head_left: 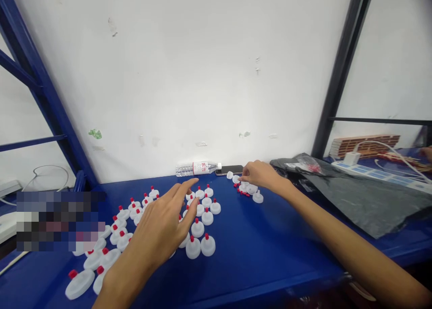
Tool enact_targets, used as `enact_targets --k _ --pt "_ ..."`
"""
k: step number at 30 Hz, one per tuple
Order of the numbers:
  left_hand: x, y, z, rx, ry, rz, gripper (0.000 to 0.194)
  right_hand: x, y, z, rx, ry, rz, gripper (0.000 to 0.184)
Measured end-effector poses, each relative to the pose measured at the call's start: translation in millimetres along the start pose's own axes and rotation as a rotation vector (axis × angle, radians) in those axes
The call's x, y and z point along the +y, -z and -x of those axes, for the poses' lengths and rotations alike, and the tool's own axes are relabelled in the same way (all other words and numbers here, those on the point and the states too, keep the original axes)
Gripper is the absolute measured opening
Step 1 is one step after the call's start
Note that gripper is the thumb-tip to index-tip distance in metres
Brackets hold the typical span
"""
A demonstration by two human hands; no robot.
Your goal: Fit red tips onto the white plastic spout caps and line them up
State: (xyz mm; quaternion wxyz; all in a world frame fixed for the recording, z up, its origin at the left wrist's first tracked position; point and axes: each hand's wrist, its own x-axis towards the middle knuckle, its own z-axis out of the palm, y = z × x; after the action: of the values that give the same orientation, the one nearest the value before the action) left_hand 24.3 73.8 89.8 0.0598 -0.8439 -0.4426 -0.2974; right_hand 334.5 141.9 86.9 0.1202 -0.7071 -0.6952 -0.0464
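Observation:
My left hand [165,219] hovers over the left part of the blue table [266,255], fingers spread with nothing between them. Beneath and around it stand many round white plastic caps with red tips [208,246], partly covered by the hand and forearm. Farther back on the right, my right hand [259,173] reaches down into a small pile, thumb and fingers pinched together. What sits in that pinch is too small to make out. The pile holds white caps without red tips [258,197] and several tiny red tips [243,192].
A clear water bottle [197,168] lies against the white wall, beside a dark phone [231,170]. Black plastic bags [354,205] cover the table's right side, with a power strip [388,173] behind them. Blue and dark metal posts rise at both sides.

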Motion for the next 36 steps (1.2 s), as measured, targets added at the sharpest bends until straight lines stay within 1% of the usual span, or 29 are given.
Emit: enact_targets --k 2,4,7,9,11,13,14,16,18,20,22,24,26,27,30,32,33,36 --pt "0.2 -0.2 0.0 -0.006 -0.004 0.0 0.04 -0.9 -5.0 -0.9 -0.048 0.018 -0.01 0.024" --pt "0.6 -0.1 0.3 -0.007 -0.009 -0.002 0.039 -1.7 -6.9 -1.0 -0.073 0.032 -0.027 0.017" --pt "1.2 0.4 0.7 -0.001 -0.011 -0.004 0.037 -1.9 -1.3 0.4 -0.049 0.043 -0.067 0.005" --pt "1.5 0.8 0.7 0.0 -0.01 -0.007 0.038 -3.4 8.0 3.0 -0.001 0.049 -0.116 0.008" --pt "1.4 0.6 0.6 0.004 -0.012 -0.016 0.038 -8.8 19.3 7.9 0.049 0.082 -0.185 0.017" --pt "1.1 -0.5 0.8 0.016 -0.026 -0.024 0.041 -19.8 28.4 15.7 0.081 0.181 -0.36 0.025" --pt "0.9 -1.3 1.2 0.02 -0.048 -0.024 0.045 -27.2 31.1 20.6 0.083 0.255 -0.492 0.027" --pt "0.6 -3.1 2.3 0.017 -0.104 -0.015 0.054 -44.6 31.7 31.8 0.045 0.41 -0.764 0.029" --pt "0.6 -4.4 3.4 0.001 -0.15 0.0 0.058 -61.3 27.5 42.7 -0.036 0.507 -0.928 0.027" --pt "0.6 -4.5 3.6 -0.022 -0.173 0.018 0.048 -73.3 21.9 50.8 -0.109 0.554 -1.001 0.023" --pt "0.0 -3.7 2.7 -0.031 -0.192 0.034 0.036 -78.1 18.7 54.3 -0.14 0.575 -1.02 0.022" --pt "-1.5 -2.7 1.3 -0.028 -0.203 0.018 0.033 -75.6 19.2 52.6 -0.14 0.57 -1.016 0.024" --pt "-3.7 -2.5 0.1 -0.011 -0.195 -0.021 0.034 -67.3 21.7 46.6 -0.11 0.54 -0.944 0.03" --pt "-4.8 -2.8 -0.2 -0.006 -0.184 -0.042 0.035 -61.7 22.7 42.5 -0.076 0.516 -0.851 0.031" --pt "-7.2 -4.8 -0.5 0.003 -0.156 -0.086 0.039 -42.4 20.5 29.0 0.018 0.373 -0.363 0.024" --pt "-7.6 -6.0 -1.0 0.0 -0.148 -0.106 0.039 -30.5 14.7 21.6 -0.001 0.274 -0.142 0.017" --pt "-7.5 -6.3 -1.5 -0.001 -0.146 -0.111 0.039 -25.6 11.0 18.8 -0.03 0.242 -0.102 0.016" --pt "-6.3 -5.6 -2.7 -0.004 -0.145 -0.111 0.038 -16.9 0.3 14.0 -0.114 0.194 -0.092 0.016"
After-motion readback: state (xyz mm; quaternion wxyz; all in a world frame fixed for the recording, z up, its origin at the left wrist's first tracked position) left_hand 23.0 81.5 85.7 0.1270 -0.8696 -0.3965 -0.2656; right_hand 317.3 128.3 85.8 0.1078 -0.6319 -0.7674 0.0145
